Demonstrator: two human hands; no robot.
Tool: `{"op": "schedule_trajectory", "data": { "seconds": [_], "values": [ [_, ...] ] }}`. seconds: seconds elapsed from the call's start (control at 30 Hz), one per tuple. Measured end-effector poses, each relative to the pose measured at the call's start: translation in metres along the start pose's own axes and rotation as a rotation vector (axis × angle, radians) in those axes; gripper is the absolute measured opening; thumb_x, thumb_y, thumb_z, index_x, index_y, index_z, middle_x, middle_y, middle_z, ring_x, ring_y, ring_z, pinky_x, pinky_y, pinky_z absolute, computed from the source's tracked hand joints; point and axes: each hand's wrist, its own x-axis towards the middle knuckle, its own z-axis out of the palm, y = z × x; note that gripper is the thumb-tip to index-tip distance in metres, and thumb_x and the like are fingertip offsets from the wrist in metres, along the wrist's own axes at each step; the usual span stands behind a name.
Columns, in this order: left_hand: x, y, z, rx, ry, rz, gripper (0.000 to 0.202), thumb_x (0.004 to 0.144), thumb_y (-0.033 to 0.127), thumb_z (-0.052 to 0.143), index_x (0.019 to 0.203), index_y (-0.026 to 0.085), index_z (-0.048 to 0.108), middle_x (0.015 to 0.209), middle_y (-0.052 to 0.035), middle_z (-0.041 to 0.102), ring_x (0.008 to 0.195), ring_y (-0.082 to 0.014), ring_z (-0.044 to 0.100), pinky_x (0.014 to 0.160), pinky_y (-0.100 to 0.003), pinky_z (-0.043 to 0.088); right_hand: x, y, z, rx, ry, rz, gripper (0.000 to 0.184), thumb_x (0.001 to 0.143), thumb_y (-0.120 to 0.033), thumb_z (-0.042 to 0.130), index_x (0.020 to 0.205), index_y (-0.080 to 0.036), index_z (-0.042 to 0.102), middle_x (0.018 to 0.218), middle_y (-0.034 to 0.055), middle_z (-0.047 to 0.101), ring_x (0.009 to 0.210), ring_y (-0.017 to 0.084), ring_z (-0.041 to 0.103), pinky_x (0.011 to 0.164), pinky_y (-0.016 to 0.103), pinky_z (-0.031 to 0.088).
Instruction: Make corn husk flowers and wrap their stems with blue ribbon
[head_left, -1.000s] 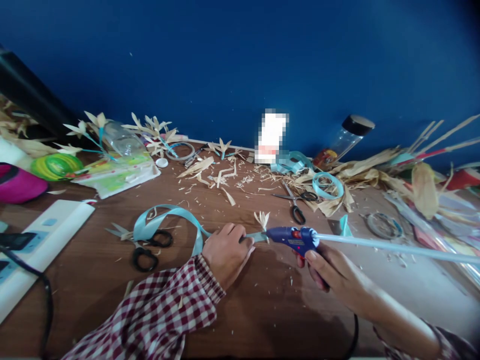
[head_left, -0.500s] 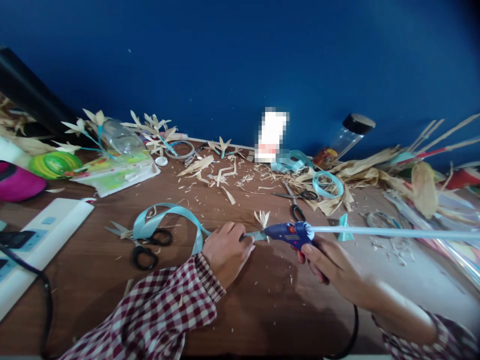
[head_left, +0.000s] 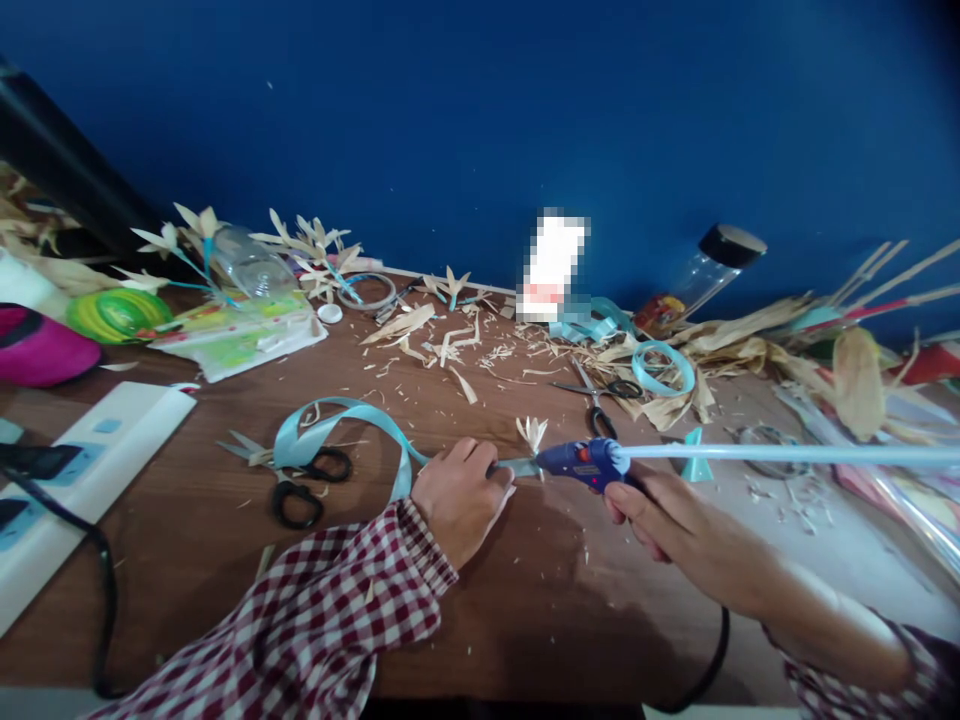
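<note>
My right hand (head_left: 660, 510) is closed round the handle of a blue glue gun (head_left: 577, 462), with a long pale glue stick (head_left: 780, 455) sticking out of its back. Its nozzle is at the end of a light blue ribbon (head_left: 390, 425). My left hand (head_left: 461, 495) pinches that ribbon close to its end, against the brown table (head_left: 420, 640). The ribbon loops away to the left over black-handled scissors (head_left: 296, 500). Just behind the nozzle shows a small pale husk flower (head_left: 531, 432); whether it touches the ribbon I cannot tell.
A white power strip (head_left: 97, 490) with a black cord lies at the left. Behind are husk flowers (head_left: 311, 245), scraps, a second pair of scissors (head_left: 596, 405), a ribbon roll (head_left: 664, 368) and a black-lidded jar (head_left: 720, 260). A blue wall (head_left: 420, 120) closes off the back.
The whole view has shifted slightly, so most things sit a little further right. Both hands keep their hold, and the nozzle stays at the ribbon's end.
</note>
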Motion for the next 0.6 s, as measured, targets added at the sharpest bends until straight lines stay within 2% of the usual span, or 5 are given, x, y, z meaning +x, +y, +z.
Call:
{"op": "schedule_trajectory", "data": {
  "seconds": [0.1, 0.33, 0.47, 0.6],
  "values": [
    [-0.001, -0.001, 0.001, -0.008, 0.024, 0.002, 0.027, 0.091, 0.031, 0.037, 0.091, 0.022, 0.063, 0.089, -0.0050, 0.057, 0.088, -0.0208, 0.052, 0.067, -0.034, 0.045, 0.002, -0.005, -0.002, -0.041, 0.001, -0.015, 0.038, 0.089, -0.047, 0.033, 0.075, -0.021, 0.055, 0.063, 0.0017, 0.055, 0.050, 0.014, 0.050, 0.052, 0.028, 0.045],
    [0.000, -0.002, 0.003, -0.035, 0.015, 0.004, 0.022, 0.089, 0.034, 0.042, 0.090, 0.024, 0.062, 0.092, -0.0043, 0.058, 0.090, -0.0204, 0.052, 0.069, -0.033, 0.046, 0.004, -0.013, -0.011, -0.081, 0.030, -0.039, 0.039, 0.088, -0.048, 0.033, 0.072, -0.021, 0.057, 0.053, -0.0002, 0.052, 0.047, 0.014, 0.049, 0.053, 0.029, 0.045],
    [0.000, -0.001, 0.001, -0.036, 0.020, -0.014, 0.024, 0.090, 0.032, 0.041, 0.087, 0.023, 0.063, 0.092, -0.0043, 0.059, 0.089, -0.0208, 0.053, 0.068, -0.034, 0.047, 0.003, -0.010, -0.014, -0.075, -0.015, -0.043, 0.036, 0.089, -0.046, 0.036, 0.073, -0.023, 0.058, 0.050, -0.0012, 0.050, 0.049, 0.015, 0.050, 0.051, 0.027, 0.044],
    [-0.001, -0.002, 0.000, -0.032, 0.027, 0.011, 0.024, 0.090, 0.030, 0.040, 0.091, 0.023, 0.063, 0.092, -0.0047, 0.059, 0.090, -0.0215, 0.053, 0.069, -0.036, 0.047, 0.006, -0.006, -0.008, -0.085, -0.029, -0.028, 0.037, 0.090, -0.045, 0.032, 0.074, -0.022, 0.056, 0.054, -0.0006, 0.051, 0.053, 0.015, 0.052, 0.057, 0.029, 0.045]
  ]
}}
